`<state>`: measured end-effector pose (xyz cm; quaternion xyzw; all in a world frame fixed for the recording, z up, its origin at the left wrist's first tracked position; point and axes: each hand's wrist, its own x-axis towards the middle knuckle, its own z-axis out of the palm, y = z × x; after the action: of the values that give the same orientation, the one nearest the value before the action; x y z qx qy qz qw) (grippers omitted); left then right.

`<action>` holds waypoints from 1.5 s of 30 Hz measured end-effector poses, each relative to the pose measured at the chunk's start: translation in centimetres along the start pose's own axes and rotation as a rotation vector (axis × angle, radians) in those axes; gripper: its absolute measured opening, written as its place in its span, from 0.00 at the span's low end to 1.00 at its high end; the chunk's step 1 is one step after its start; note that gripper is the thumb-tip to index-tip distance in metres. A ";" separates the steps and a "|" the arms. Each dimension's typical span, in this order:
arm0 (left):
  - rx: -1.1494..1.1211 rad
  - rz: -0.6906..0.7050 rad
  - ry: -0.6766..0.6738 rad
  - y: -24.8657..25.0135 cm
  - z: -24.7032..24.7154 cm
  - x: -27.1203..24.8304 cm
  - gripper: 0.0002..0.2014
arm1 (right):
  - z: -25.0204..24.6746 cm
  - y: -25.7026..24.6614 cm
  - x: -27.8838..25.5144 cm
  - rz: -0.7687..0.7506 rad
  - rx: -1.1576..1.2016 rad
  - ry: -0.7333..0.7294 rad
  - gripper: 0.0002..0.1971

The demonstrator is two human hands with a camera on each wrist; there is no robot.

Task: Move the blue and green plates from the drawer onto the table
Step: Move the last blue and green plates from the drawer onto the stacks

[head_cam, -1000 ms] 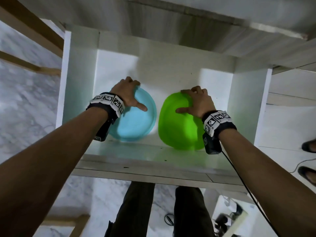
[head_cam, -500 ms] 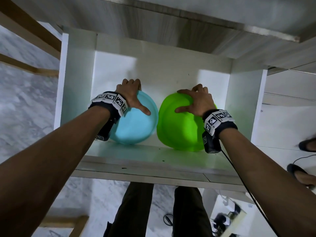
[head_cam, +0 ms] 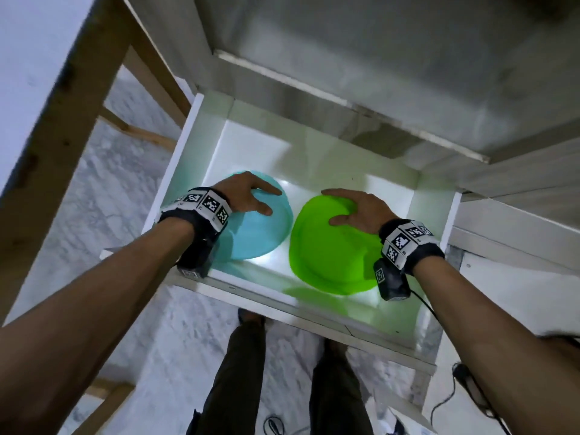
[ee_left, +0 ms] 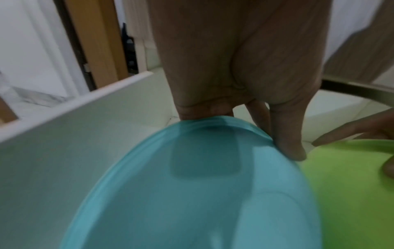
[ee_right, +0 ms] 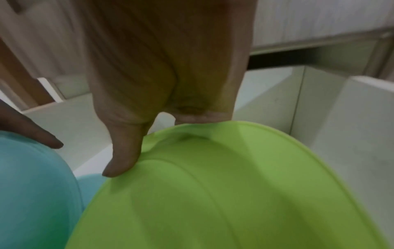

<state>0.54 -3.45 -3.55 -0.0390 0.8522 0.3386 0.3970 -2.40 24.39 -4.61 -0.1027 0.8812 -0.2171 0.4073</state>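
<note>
The blue plate (head_cam: 260, 227) is sitting tilted in the left half of the open white drawer (head_cam: 201, 146), its far rim raised, and the green plate (head_cam: 329, 246) is tilting the same way in the right half, the two rims lying just beside each other near the drawer's middle. The left hand (head_cam: 248, 196) is gripping the blue plate at its far rim: the left-wrist view shows the thumb (ee_left: 287, 143) pressing on the upper face while the fingers are curling behind the edge. The right hand (head_cam: 361, 211) is gripping the green plate likewise, thumb (ee_right: 121, 156) on top, fingers wrapped over the far rim. Bare white drawer floor is showing between the plates and the back wall, and a strip along the near edge (brightly lit, glossy, reflecting green) is also lying open. The grey counter (head_cam: 376, 58) is overhanging the drawer's back edge. A wooden frame (head_cam: 62, 98) is standing to the left of the drawer. Below, marble-patterned floor (head_cam: 94, 199) is spreading out, with the person's dark-trousered legs (head_cam: 238, 372) standing at the drawer front and a black cable (head_cam: 445, 400) trailing at the lower right.
</note>
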 end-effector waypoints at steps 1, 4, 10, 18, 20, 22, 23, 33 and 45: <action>-0.016 0.001 0.033 0.3 -0.1 -1.2 0.25 | -0.8 -0.7 -0.5 -0.026 -0.009 0.006 0.33; -0.093 0.008 0.149 1.2 -0.9 -5.2 0.23 | -3.4 -3.3 -2.3 -0.115 -0.040 0.026 0.33; -0.266 0.002 0.453 3.8 -3.9 -15.6 0.22 | -8.7 -10.8 -6.6 -0.344 -0.148 0.014 0.34; -0.421 -0.114 0.825 5.1 -7.6 -36.0 0.23 | -13.6 -27.7 -15.5 -0.601 -0.429 0.062 0.35; -0.431 -0.157 0.922 4.2 -8.1 -42.0 0.23 | -13.6 -33.2 -17.9 -0.684 -0.496 0.066 0.33; -0.431 -0.216 1.016 2.8 -8.2 -47.8 0.23 | -12.9 -38.7 -20.3 -0.779 -0.546 0.068 0.33; -0.430 -0.254 1.058 2.2 -8.1 -50.6 0.23 | -12.3 -41.3 -21.4 -0.826 -0.571 0.073 0.32; -0.405 -0.532 1.396 -6.1 -3.2 -66.5 0.28 | 0.0 -58.3 -27.4 -1.202 -0.721 0.056 0.23; -0.174 -0.635 1.513 -16.2 5.0 -60.2 0.25 | 14.1 -55.5 -20.1 -1.415 -0.755 0.308 0.30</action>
<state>50.29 -25.03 27.66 -0.5263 0.8084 0.1570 -0.2119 21.62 -21.73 26.72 -0.7340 0.6678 -0.1229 -0.0140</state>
